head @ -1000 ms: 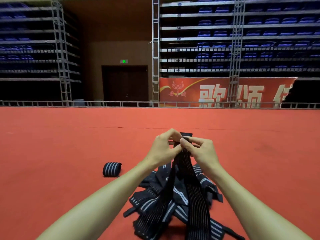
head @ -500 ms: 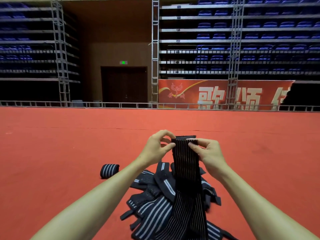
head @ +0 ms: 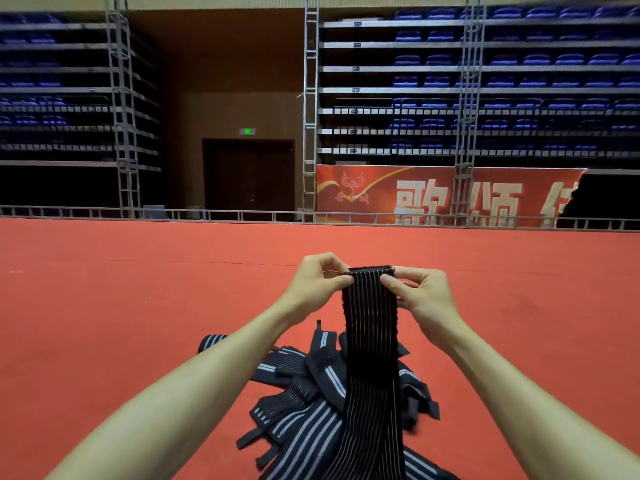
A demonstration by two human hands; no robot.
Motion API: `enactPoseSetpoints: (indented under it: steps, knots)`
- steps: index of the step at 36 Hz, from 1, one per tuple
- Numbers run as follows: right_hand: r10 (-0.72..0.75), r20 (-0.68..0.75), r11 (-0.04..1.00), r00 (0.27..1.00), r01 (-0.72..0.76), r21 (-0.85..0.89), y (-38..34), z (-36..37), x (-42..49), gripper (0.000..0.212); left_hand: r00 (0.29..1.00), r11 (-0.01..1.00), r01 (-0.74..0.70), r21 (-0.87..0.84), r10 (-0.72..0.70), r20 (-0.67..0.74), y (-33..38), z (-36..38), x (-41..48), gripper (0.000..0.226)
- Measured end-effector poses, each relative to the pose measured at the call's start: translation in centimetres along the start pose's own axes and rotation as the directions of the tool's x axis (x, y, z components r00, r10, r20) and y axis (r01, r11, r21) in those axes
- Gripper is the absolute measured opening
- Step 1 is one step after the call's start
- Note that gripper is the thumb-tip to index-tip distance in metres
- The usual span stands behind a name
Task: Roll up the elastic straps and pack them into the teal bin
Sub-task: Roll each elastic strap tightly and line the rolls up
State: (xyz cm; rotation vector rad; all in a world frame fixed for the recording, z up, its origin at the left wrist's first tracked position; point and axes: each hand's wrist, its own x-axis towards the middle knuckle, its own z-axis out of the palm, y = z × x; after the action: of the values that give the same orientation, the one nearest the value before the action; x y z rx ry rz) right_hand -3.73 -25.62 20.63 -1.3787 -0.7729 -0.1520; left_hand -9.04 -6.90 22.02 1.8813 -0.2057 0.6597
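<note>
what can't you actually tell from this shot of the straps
- The teal bin: nowhere in the head view, so its place is unknown.
- The held strap: its lower end runs off the bottom edge.
- The rolled strap: partly hidden behind the left forearm.
- The pile of loose straps: they overlap and the held strap covers some, so no count.

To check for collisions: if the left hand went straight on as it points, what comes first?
The strap that it pinches; just beyond, probably the right hand, though depth is unclear.
</note>
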Motion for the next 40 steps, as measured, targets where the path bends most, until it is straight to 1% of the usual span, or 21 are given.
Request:
enactPoseSetpoints:
  steps: [3, 7, 10, 14, 17, 20, 24, 30, 35, 40]
  knots:
    - [-0.017, -0.013, 0.999, 1.0, 0.016, -0.046, -0.5, -0.5, 0.5, 0.01, 0.999, 0.999, 0.01, 0.049, -0.012, 0.04, 0.9, -0.1, 0.5, 0.021]
    - [-0.073, -0.043, 0.98, 0.996, 0.064, -0.188, -0.8, -1.2, 1.4, 0.009, 0.999, 0.989, 0.026, 0.146, -0.032, 0.037, 2.0, -0.2, 1.5, 0.017]
    - [-0.09, -0.077, 0.972, 0.993, 0.07, -0.225, -1.1, -1.4, 2.0, 0.008, 0.999, 0.992, 0.037, 0.123, -0.038, 0.009, 2.8, 0.2, 2.1, 0.018]
    - [-0.071, -0.099, 0.979, 0.993, 0.05, -0.196, -1.9, -1.6, 2.6, 0.005, 0.999, 0.996, 0.043, 0.083, -0.043, 0.003, 3.6, 0.3, 2.6, 0.02]
    - [-0.078, -0.132, 0.979, 0.988, 0.051, -0.195, -2.0, -2.1, 2.8, 0.014, 0.999, 0.997, 0.035, 0.063, -0.037, 0.022, 4.1, 0.2, 2.6, 0.018]
    - [-0.104, -0.138, 0.98, 0.985, 0.078, -0.183, -2.3, -2.2, 2.6, 0.005, 1.0, 0.998, 0.015, 0.065, -0.017, 0.025, 4.4, 0.1, 2.6, 0.017]
    - [-0.112, -0.136, 0.988, 0.984, 0.097, -0.116, -2.7, -1.9, 2.1, 0.014, 1.0, 0.999, 0.003, 0.046, -0.003, 0.016, 4.3, 0.1, 2.7, 0.016]
    - [-0.128, -0.198, 0.988, 0.972, 0.108, -0.109, -3.0, -2.1, 2.1, 0.017, 1.0, 0.998, -0.023, 0.051, 0.024, -0.007, 4.7, 0.7, 2.8, 0.017]
    - [-0.141, -0.212, 0.987, 0.967, 0.12, -0.109, -3.2, -2.5, 1.8, 0.017, 0.998, 0.996, -0.058, 0.063, 0.06, -0.024, 4.8, 1.0, 2.8, 0.016]
    - [-0.137, -0.241, 0.986, 0.961, 0.109, -0.125, -3.3, -2.8, 1.7, 0.028, 0.998, 0.998, -0.063, 0.017, 0.064, -0.026, 4.7, 1.2, 2.6, 0.022]
